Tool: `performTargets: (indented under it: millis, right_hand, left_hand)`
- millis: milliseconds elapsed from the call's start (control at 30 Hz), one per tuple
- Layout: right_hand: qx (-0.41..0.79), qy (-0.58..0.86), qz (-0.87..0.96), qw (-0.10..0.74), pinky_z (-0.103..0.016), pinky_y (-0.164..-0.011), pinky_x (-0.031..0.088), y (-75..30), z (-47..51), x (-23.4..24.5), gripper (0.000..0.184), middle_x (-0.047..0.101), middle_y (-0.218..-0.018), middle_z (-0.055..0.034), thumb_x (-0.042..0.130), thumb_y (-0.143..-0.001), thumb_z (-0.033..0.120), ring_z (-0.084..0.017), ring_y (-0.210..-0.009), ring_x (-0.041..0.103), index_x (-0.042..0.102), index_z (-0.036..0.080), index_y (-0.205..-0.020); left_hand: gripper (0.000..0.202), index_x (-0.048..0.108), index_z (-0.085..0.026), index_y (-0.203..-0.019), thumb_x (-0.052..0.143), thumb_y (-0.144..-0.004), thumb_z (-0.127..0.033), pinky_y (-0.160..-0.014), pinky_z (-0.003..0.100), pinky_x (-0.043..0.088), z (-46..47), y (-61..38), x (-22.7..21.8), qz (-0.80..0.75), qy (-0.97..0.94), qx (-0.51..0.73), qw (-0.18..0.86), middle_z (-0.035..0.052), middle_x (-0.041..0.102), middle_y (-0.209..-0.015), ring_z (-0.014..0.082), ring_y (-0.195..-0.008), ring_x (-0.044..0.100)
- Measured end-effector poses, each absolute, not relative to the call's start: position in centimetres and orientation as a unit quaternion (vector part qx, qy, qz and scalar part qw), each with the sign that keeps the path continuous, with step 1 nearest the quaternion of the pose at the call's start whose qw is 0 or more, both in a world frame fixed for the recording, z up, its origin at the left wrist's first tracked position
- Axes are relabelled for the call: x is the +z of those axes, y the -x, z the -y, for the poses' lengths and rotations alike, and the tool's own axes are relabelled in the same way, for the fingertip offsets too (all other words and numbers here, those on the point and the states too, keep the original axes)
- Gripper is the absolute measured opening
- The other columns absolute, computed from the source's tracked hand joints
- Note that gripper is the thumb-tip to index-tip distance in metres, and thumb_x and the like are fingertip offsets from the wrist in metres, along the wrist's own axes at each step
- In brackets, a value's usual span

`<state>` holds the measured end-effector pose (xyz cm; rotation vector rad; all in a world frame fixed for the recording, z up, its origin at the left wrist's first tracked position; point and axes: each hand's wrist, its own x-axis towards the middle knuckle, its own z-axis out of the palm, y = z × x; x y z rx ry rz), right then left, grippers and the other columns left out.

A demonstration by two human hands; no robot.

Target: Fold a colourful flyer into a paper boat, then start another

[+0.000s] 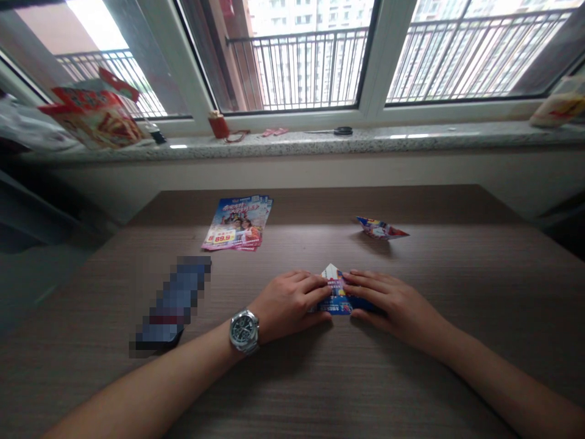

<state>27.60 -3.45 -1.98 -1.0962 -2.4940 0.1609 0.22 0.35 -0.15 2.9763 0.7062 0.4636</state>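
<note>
A partly folded colourful paper flyer lies on the brown wooden table, its white tip pointing away from me. My left hand, with a wristwatch on its wrist, presses the paper's left side with its fingers lying flat and close together. My right hand presses the right side in the same way, thumb at the paper's near edge. The fingertips of both hands almost meet over the middle of the paper.
A stack of printed flyers lies at the far left of the table. A finished folded paper shape sits at the far right. A pixelated dark object lies left of my arm. The windowsill holds snack bags, a red cup and scissors.
</note>
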Motion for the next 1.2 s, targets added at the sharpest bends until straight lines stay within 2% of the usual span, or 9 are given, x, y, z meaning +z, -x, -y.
performTargets:
  millis: [233, 333, 433, 567, 767, 900, 1033, 1200]
  right_hand:
    - [0.062, 0.390, 0.894, 0.211, -0.050, -0.105, 0.052, -27.6, 3.4, -1.9, 0.047, 0.063, -0.140, -0.0099, 0.072, -0.088, 0.034, -0.030, -0.129, 0.059, 0.063, 0.026, -0.133]
    - [0.052, 0.386, 0.892, 0.229, -0.049, -0.105, 0.053, -27.5, 3.3, -2.0, 0.042, 0.065, -0.137, -0.0090, 0.071, -0.088, 0.029, -0.029, -0.127, 0.061, 0.065, 0.026, -0.130]
    - [0.049, 0.383, 0.891, 0.240, -0.047, -0.104, 0.054, -27.4, 3.3, -2.0, 0.034, 0.068, -0.134, -0.0073, 0.064, -0.093, 0.021, -0.027, -0.125, 0.062, 0.068, 0.027, -0.127]
    - [0.061, 0.382, 0.888, 0.248, -0.043, -0.102, 0.055, -27.6, 3.3, -1.8, 0.032, 0.069, -0.132, -0.0077, 0.056, -0.098, 0.019, -0.025, -0.124, 0.063, 0.069, 0.027, -0.125]
    - [0.076, 0.386, 0.882, 0.261, -0.039, -0.101, 0.057, -27.8, 3.3, -1.8, 0.033, 0.068, -0.132, -0.0060, 0.055, -0.098, 0.019, -0.023, -0.121, 0.065, 0.067, 0.028, -0.128]
    - [0.066, 0.383, 0.885, 0.256, -0.040, -0.098, 0.058, -27.8, 3.3, -1.8, 0.029, 0.069, -0.129, -0.0072, 0.059, -0.097, 0.023, -0.024, -0.117, 0.066, 0.067, 0.027, -0.125]
    - [0.063, 0.393, 0.879, 0.264, -0.036, -0.089, 0.059, -27.7, 3.4, -1.5, 0.026, 0.073, -0.119, -0.0076, 0.056, -0.098, 0.020, -0.023, -0.107, 0.070, 0.070, 0.026, -0.119]
    - [0.059, 0.421, 0.854, 0.299, -0.033, -0.085, 0.057, -27.6, 3.6, -1.0, 0.024, 0.073, -0.110, -0.0081, 0.054, -0.099, 0.019, -0.021, -0.097, 0.070, 0.069, 0.023, -0.117]
  left_hand:
    - [0.033, 0.063, -0.019, -0.126, 0.050, -0.101, -0.037, -0.100, 0.040, 0.055, -0.1, -0.5, -0.1, -0.235, -0.956, 0.173, 0.017, 0.0070, 0.069, -0.126, 0.0230, -0.111, 0.067]
    - [0.031, 0.062, -0.019, -0.127, 0.049, -0.102, -0.033, -0.100, 0.040, 0.055, -0.2, -0.5, 0.0, -0.237, -0.955, 0.177, 0.024, 0.0073, 0.069, -0.125, 0.0221, -0.111, 0.067]
    - [0.035, 0.062, -0.019, -0.127, 0.050, -0.102, -0.039, -0.102, 0.040, 0.053, -0.3, -0.3, 0.1, -0.232, -0.957, 0.168, 0.038, 0.0084, 0.068, -0.127, 0.0233, -0.114, 0.065]
    - [0.047, 0.059, -0.019, -0.130, 0.055, -0.097, -0.052, -0.102, 0.042, 0.052, -0.6, 0.0, 0.0, -0.227, -0.960, 0.154, 0.050, 0.0095, 0.066, -0.130, 0.0255, -0.115, 0.064]
    - [0.027, 0.061, -0.020, -0.125, 0.052, -0.101, -0.027, -0.094, 0.037, 0.055, -1.2, 0.3, -0.1, -0.241, -0.958, 0.154, 0.018, 0.0070, 0.068, -0.123, 0.0218, -0.106, 0.065]
    - [0.024, 0.063, -0.021, -0.122, 0.050, -0.102, -0.027, -0.087, 0.034, 0.056, -1.1, 0.5, -0.1, -0.242, -0.955, 0.170, 0.011, 0.0066, 0.070, -0.118, 0.0199, -0.100, 0.068]
    - [0.025, 0.063, -0.022, -0.123, 0.052, -0.102, -0.029, -0.085, 0.033, 0.056, -1.0, 0.6, 0.0, -0.241, -0.952, 0.186, 0.021, 0.0061, 0.071, -0.118, 0.0192, -0.099, 0.068]
    - [0.022, 0.065, -0.021, -0.119, 0.054, -0.102, -0.030, -0.081, 0.029, 0.055, -0.9, 0.4, 0.2, -0.248, -0.937, 0.240, 0.052, 0.0049, 0.073, -0.109, 0.0169, -0.093, 0.070]
